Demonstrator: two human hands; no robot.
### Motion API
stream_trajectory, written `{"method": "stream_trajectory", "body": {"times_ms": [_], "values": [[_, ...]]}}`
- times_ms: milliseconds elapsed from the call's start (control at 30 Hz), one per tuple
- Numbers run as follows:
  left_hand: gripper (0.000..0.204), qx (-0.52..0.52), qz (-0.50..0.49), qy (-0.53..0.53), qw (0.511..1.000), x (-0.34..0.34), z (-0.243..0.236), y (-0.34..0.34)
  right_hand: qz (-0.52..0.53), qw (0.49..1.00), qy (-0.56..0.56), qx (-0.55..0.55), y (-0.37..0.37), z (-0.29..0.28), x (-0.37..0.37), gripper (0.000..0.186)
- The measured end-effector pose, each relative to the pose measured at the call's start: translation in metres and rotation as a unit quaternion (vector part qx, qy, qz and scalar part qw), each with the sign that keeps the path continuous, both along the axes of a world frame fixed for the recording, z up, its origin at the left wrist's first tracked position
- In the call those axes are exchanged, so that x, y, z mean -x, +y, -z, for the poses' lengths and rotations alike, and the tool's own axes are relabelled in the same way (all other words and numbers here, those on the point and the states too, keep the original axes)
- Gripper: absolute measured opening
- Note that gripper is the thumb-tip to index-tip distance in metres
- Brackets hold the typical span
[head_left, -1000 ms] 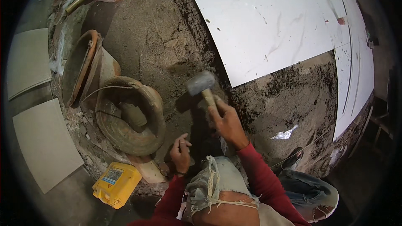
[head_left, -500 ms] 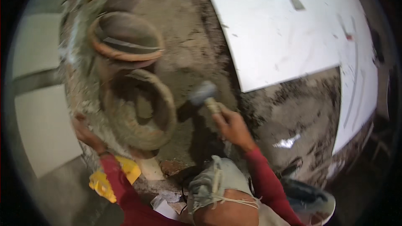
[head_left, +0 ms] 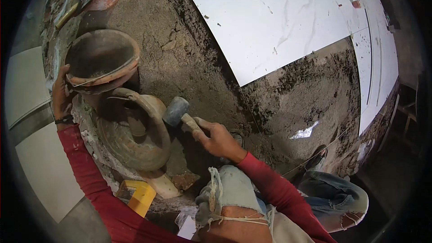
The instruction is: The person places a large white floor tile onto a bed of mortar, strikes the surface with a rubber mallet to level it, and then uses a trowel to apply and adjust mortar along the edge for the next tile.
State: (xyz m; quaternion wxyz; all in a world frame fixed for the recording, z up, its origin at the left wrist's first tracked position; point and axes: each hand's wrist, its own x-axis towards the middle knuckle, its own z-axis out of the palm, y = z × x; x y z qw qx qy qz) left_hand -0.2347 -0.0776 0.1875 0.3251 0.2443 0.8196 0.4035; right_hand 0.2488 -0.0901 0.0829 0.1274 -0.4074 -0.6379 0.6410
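In my right hand (head_left: 220,140) is a mallet with a dark grey head (head_left: 176,111) and a pale wooden handle; the fingers wrap the handle. The head hangs just right of the nearer clay bowl (head_left: 157,153), which sits tilted with a short cylindrical thing (head_left: 136,126) inside. Behind it stands a second round clay bowl (head_left: 118,81) with a reddish rim. My left hand (head_left: 62,92) is at that bowl's left rim, fingers curved around its edge; part of the grip is hidden.
Large white tiles (head_left: 274,27) cover the right side, beside rough grey mortar (head_left: 198,63). Paler tiles (head_left: 47,171) lie at left. A yellow tool (head_left: 140,198) and a brick fragment (head_left: 186,181) are near my knee (head_left: 236,189). A wooden-handled tool (head_left: 67,15) lies at the far left.
My left hand has moved forward from beside the nearer bowl to the farther bowl's rim. My right hand and mallet have come left, closer to the nearer bowl. The whole view has shifted.
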Motion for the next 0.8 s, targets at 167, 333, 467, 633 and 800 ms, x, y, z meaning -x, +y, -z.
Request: {"method": "stream_trajectory", "body": {"times_ms": [167,333,467,633,800], "values": [[0.034,-0.176,-0.106,-0.070,0.976,0.068,-0.020,-0.056,0.192,0.969,0.052,0.146,0.049,0.002,-0.030,0.039],[0.040,-0.289,-0.249,-0.033,0.924,0.024,0.003,-0.023,0.027,0.998,-0.049,0.037,0.029,-0.002,-0.022,0.040],[0.051,-0.240,-0.324,-0.037,0.914,0.026,0.056,-0.043,0.038,0.997,-0.032,0.054,0.047,-0.003,-0.031,0.039],[0.069,-0.216,-0.275,-0.114,0.930,0.027,0.065,-0.042,0.035,0.995,-0.007,-0.092,0.004,0.019,-0.028,0.023],[0.074,-0.203,-0.236,-0.162,0.936,0.064,0.055,-0.088,0.139,0.986,-0.094,-0.023,0.031,-0.003,-0.019,0.024]]}}
